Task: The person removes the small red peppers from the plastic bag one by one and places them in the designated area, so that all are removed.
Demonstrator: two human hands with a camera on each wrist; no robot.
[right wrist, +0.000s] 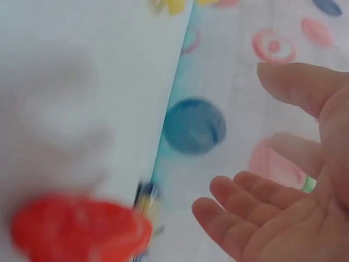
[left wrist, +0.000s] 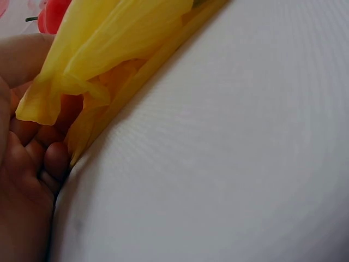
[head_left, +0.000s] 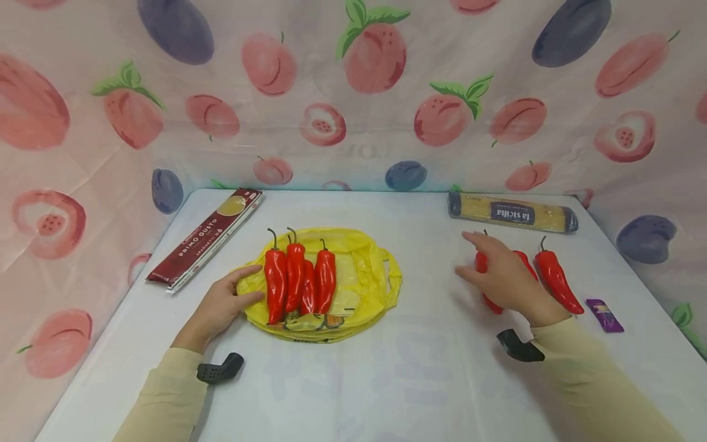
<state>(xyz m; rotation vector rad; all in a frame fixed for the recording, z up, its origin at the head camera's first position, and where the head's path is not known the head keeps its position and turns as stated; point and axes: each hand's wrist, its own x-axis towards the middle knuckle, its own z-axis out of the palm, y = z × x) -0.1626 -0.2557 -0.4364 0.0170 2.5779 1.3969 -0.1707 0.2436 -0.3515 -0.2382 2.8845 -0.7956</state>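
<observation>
Looking forward and down, a head-worn camera is taking in the surface (head_left: 431, 380) and fruit-print backdrop (head_left: 221, 153) from above. The left wrist camera is viewing the left fingers (left wrist: 22, 59) and yellow bag (left wrist: 120, 43) at close range; the right wrist camera, tilted, is facing past the right fingers (right wrist: 221, 221) toward the backdrop, sharing its blue plum print (right wrist: 193, 126) with the head view.

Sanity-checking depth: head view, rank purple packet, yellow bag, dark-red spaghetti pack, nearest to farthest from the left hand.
1. Yellow bag: touching the left hand, on its right.
2. Dark-red spaghetti pack: beyond the hand, at far left.
3. Purple packet: away on the far right.
</observation>
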